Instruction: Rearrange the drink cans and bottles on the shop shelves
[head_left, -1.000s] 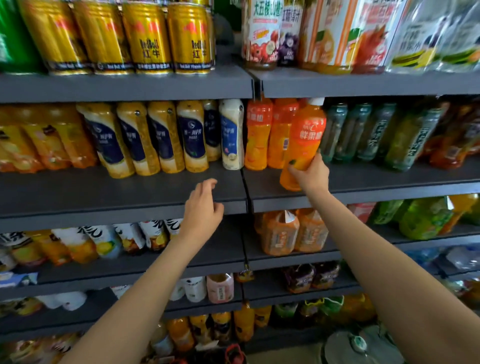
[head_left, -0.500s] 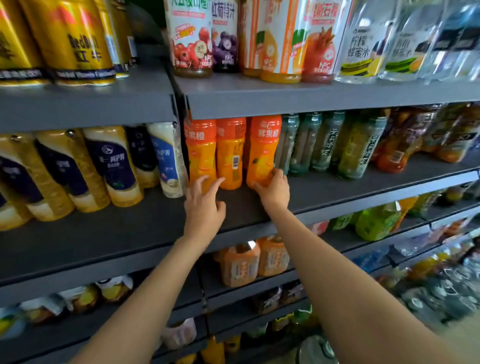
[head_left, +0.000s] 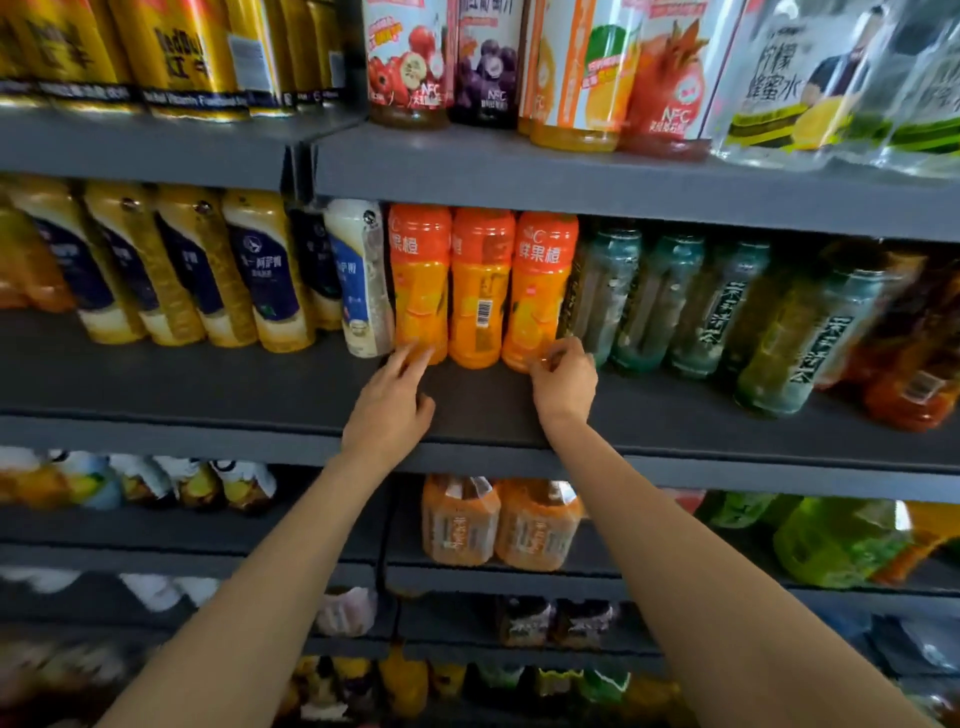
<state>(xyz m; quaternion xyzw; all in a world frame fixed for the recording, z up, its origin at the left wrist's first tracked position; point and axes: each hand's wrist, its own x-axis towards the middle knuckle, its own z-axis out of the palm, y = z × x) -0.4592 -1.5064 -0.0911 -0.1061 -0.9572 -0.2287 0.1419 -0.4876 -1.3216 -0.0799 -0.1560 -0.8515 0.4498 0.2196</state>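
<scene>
Both arms are up at the grey shelf (head_left: 208, 384). The left hand (head_left: 392, 402) has its fingers stretched out, tips touching the base of the left orange bottle (head_left: 420, 283). The right hand (head_left: 563, 376) has fingers curled, pinching the foot of the right orange bottle (head_left: 540, 291). Between the two hands stands the middle orange bottle (head_left: 480, 288), upright. Just right of the right hand, green tea bottles (head_left: 654, 301) lean in a row.
</scene>
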